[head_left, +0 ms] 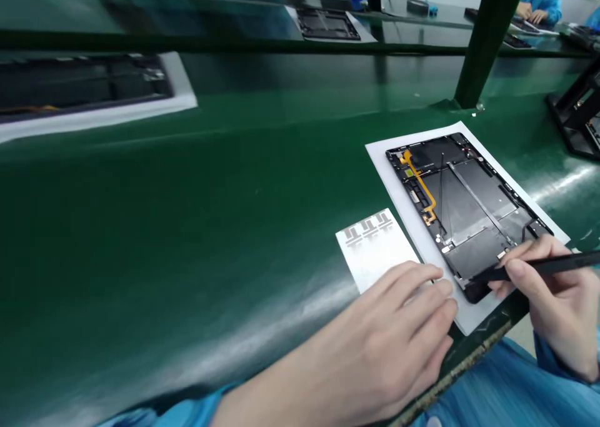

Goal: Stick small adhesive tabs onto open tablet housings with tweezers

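Observation:
An opened tablet [469,202] with an orange flex cable [419,186] lies on a white sheet [398,177] on the green belt. My right hand [555,302] pinches black tweezers [544,266], their tip at the tablet's near corner. My left hand [389,339] lies flat, fingers stretched out, on a small white card [375,249] of grey stickers, its fingertips touching the white sheet beside the tablet.
Another opened tablet on a white sheet [94,99] sits far left on the green conveyor [187,227]. A green post [482,45] rises behind. A black stand [579,114] is at right. Another person's hands [532,11] work at the far right; more tablets [328,24] lie beyond.

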Available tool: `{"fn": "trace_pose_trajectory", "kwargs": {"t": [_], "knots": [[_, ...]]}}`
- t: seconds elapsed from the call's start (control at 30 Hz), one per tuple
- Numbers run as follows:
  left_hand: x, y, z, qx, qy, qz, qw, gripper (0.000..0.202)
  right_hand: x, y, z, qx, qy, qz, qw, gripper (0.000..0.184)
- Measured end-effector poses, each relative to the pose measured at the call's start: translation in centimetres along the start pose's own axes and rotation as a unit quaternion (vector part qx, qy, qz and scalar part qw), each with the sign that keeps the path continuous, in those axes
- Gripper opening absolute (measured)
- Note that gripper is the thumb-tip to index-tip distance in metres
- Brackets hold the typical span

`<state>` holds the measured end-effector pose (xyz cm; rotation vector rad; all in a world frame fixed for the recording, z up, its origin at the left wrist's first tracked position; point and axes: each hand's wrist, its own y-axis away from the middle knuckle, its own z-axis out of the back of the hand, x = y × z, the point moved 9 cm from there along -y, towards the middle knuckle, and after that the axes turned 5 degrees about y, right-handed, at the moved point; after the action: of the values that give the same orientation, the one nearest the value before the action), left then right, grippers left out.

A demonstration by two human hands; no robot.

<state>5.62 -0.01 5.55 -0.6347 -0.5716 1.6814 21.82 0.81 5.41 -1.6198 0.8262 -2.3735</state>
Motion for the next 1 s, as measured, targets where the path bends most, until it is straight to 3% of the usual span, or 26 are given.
{"fn": "trace_pose_trajectory", "kwargs": {"t": [0.1, 0.17, 0.47, 1.0], "knots": [[0.0, -0.9, -1.1, 0.045, 0.025, 0.008, 0.999, 0.031, -1.1, 1.3, 0.7, -0.077, -0.018, -0.018, 0.997, 0.015], [0.3, -1.0, -1.4, 0.061, 0.046, 0.022, 0.997, 0.031, -1.2, 1.4, 0.7, -0.095, -0.012, -0.019, 0.995, 0.017], [0.8, -1.3, -1.4, 0.082, 0.062, 0.051, 0.993, 0.029, -0.9, 1.2, 0.2, -0.091, 0.005, -0.034, 0.995, 0.018], [0.5, -0.8, -1.5, 0.083, 0.046, 0.048, 0.994, 0.030, -0.7, 1.5, 0.3, -0.087, 0.035, -0.032, 0.995, 0.017]]}}
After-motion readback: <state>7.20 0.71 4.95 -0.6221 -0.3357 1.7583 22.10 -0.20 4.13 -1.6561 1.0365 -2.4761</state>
